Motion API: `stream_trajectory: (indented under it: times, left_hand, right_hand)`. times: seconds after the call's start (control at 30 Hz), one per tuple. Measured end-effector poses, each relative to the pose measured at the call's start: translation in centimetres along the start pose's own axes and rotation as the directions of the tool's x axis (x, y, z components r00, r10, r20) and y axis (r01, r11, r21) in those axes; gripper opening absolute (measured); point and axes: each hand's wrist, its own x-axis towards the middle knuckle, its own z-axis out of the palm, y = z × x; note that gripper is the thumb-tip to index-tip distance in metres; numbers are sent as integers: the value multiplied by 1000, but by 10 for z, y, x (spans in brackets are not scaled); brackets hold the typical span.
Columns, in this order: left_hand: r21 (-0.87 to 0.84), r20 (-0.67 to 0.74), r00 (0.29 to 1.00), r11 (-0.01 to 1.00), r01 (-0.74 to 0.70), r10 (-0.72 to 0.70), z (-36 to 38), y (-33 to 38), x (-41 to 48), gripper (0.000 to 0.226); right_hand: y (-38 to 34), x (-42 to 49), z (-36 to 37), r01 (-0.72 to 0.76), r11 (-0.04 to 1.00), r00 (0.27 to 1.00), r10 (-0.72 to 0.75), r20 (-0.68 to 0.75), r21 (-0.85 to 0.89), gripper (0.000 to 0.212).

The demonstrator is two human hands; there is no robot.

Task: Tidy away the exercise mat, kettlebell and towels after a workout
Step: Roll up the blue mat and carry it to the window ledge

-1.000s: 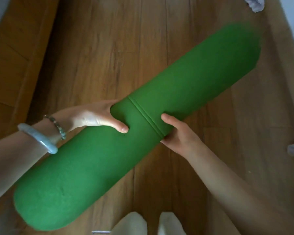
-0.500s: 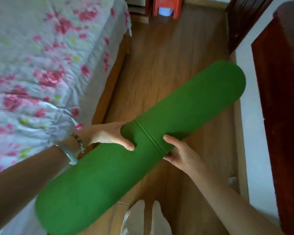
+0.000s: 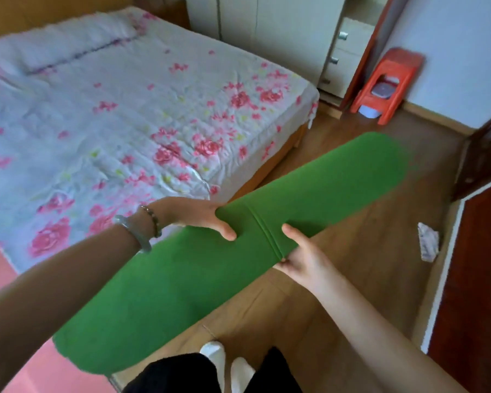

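Note:
A rolled-up green exercise mat point(image 3: 338, 180) is held off the floor, slanting from lower left to upper right. My left hand point(image 3: 199, 215) grips the roll near its middle from the far side, thumb on top. My right hand point(image 3: 301, 253) holds it from below on the near side, thumb lying over the mat's loose edge seam. A crumpled white cloth, perhaps a towel point(image 3: 428, 241), lies on the wooden floor by the right wall. No kettlebell is in view.
A bed with a floral sheet point(image 3: 142, 109) fills the left. A red plastic stool point(image 3: 386, 83) stands by white drawers point(image 3: 343, 58) at the back. Dark red wooden doors point(image 3: 476, 268) line the right. My feet in white socks point(image 3: 227, 361) stand on the wooden floor point(image 3: 366, 251).
The view has lifted from the floor to take in the bed and the far end of the room. Both hands keep the same hold on the mat.

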Motion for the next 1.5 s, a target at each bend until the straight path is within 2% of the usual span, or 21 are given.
stream_trajectory:
  times: [0.13, 0.27, 0.4, 0.53, 0.6, 0.7, 0.83, 1.0, 1.13, 1.23, 1.5]
  left_hand:
    - [-297, -104, 991, 954, 46, -81, 26, -39, -59, 64]
    - [-478, -236, 955, 877, 45, -177, 57, -92, -134, 90]
    - [-623, -350, 897, 782, -7, -271, 94, -144, -213, 98]
    - [-735, -447, 794, 675, -64, -412, 133, -195, -284, 104]
    - [-769, -472, 765, 629, -113, -439, 151, -219, -318, 100]
    - [-801, -515, 722, 559, -213, -463, 175, -253, -371, 76]
    - [-811, -552, 635, 527, -256, -541, 196, -310, -441, 89]
    - [-811, -571, 575, 510, -285, -586, 206, -371, -521, 85]
    - [-815, -573, 570, 482, -322, -589, 210, -416, -568, 78]
    - [-810, -582, 555, 483, -333, -594, 207, -449, -595, 86]
    - [-812, -581, 541, 473, -341, -608, 161, -549, -652, 85]
  right_hand:
    - [22, -10, 38, -76, 980, 997, 80, 14, -184, 56]
    - [62, -8, 91, -135, 892, 979, 188, 82, -432, 48]
    - [114, -4, 152, -168, 787, 940, 309, 144, -593, 51]
    - [174, -5, 215, -175, 688, 879, 431, 203, -704, 49]
    - [207, -6, 245, -174, 637, 846, 487, 218, -751, 49]
    - [260, -11, 291, -157, 590, 790, 556, 257, -792, 38]
    - [331, -19, 355, -110, 527, 717, 629, 300, -843, 27]
    - [415, -19, 427, -83, 501, 658, 677, 330, -862, 38]
    - [468, -15, 471, -77, 489, 619, 707, 342, -869, 48]
    - [498, -7, 502, -78, 497, 585, 725, 364, -864, 44]
    - [576, 47, 601, -25, 479, 565, 731, 383, -877, 45]
